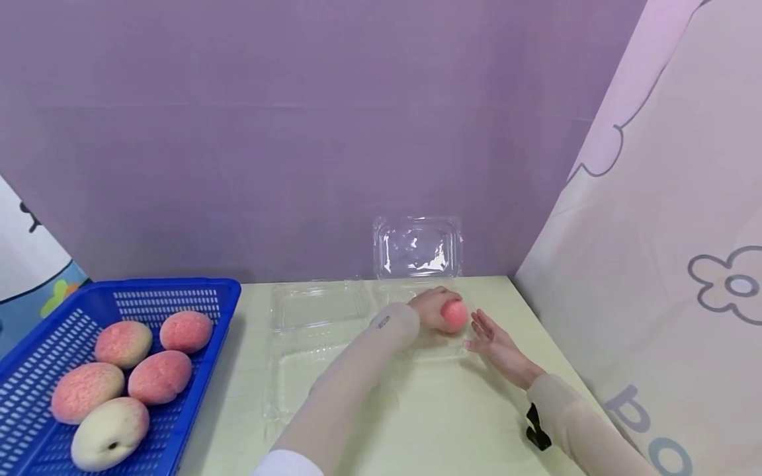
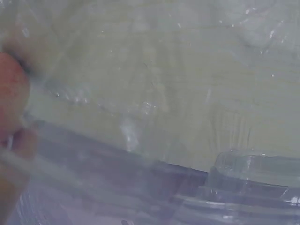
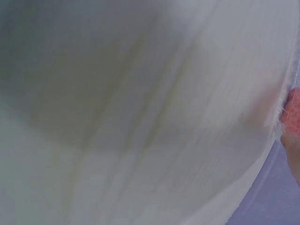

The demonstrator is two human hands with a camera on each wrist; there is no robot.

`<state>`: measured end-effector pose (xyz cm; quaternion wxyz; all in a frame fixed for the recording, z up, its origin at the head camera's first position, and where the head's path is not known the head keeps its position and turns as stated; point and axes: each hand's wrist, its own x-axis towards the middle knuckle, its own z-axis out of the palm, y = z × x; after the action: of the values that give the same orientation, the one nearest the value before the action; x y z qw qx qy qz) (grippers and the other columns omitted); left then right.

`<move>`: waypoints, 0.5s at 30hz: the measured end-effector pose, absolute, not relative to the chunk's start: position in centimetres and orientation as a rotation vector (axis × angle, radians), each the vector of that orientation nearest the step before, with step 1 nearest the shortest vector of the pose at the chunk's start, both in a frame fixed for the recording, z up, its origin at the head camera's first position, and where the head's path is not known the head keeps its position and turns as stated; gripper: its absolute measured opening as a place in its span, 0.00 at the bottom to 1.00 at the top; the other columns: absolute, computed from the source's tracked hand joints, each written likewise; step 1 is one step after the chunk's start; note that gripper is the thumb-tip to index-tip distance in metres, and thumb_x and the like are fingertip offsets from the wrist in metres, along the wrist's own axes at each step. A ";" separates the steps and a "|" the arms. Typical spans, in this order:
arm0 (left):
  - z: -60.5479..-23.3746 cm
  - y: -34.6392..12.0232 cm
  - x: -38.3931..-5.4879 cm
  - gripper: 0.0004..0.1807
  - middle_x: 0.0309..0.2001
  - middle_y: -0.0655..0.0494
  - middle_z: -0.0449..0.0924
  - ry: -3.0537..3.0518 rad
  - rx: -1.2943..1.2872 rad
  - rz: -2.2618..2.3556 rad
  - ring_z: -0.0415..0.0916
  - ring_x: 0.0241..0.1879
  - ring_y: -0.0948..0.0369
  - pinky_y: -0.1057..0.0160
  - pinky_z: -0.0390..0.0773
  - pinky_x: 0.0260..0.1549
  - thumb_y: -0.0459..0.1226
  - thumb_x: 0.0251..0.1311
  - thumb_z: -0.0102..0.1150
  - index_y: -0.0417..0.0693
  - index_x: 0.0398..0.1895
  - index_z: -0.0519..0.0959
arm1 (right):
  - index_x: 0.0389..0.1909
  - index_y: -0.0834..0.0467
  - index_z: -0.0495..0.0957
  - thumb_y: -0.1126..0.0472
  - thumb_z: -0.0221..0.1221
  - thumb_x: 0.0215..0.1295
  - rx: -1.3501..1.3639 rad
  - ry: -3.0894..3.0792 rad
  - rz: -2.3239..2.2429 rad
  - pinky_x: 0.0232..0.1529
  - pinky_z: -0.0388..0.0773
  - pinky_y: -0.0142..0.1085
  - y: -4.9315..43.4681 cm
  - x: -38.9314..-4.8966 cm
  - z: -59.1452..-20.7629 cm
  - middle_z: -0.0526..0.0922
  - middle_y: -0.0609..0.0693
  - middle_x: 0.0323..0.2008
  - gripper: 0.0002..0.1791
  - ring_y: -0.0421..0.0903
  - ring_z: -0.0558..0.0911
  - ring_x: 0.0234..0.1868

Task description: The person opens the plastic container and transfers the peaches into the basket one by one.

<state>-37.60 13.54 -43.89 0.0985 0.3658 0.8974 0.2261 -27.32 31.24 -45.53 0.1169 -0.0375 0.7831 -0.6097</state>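
Observation:
My left hand (image 1: 433, 309) reaches across the table and grips a pink peach (image 1: 454, 316) over the right-hand clear plastic box (image 1: 437, 357). Whether the peach touches the box floor, I cannot tell. Just right of the peach, my right hand (image 1: 499, 349) holds nothing, its fingers extended beside the box's right side. The box's clear lid (image 1: 419, 248) stands raised against the purple backdrop. At the right edge of the right wrist view, part of the peach (image 3: 291, 113) shows above a finger. The left wrist view is mostly blurred clear plastic (image 2: 253, 168).
Left of the arms lies another clear plastic box (image 1: 321, 307), spread open. A blue basket (image 1: 229, 297) with several peaches (image 1: 159, 377) stands at the far left. Purple cloth (image 1: 286, 132) closes off the back, and a pale printed cloth (image 1: 655, 264) the right side.

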 end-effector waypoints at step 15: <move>-45.2 13.5 -37.0 0.35 0.48 0.69 0.71 2.575 1.286 0.490 0.70 0.44 0.68 0.60 0.74 0.46 0.56 0.45 0.64 0.74 0.60 0.65 | 0.70 0.61 0.28 0.66 0.55 0.60 -0.131 2.257 -1.831 0.68 0.43 0.50 31.3 -27.4 -46.0 0.33 0.57 0.72 0.50 0.56 0.37 0.72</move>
<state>-37.03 13.46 -45.24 0.1108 0.4376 0.8766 0.1668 -27.39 31.26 -45.98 0.1157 -0.0447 0.7705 -0.6252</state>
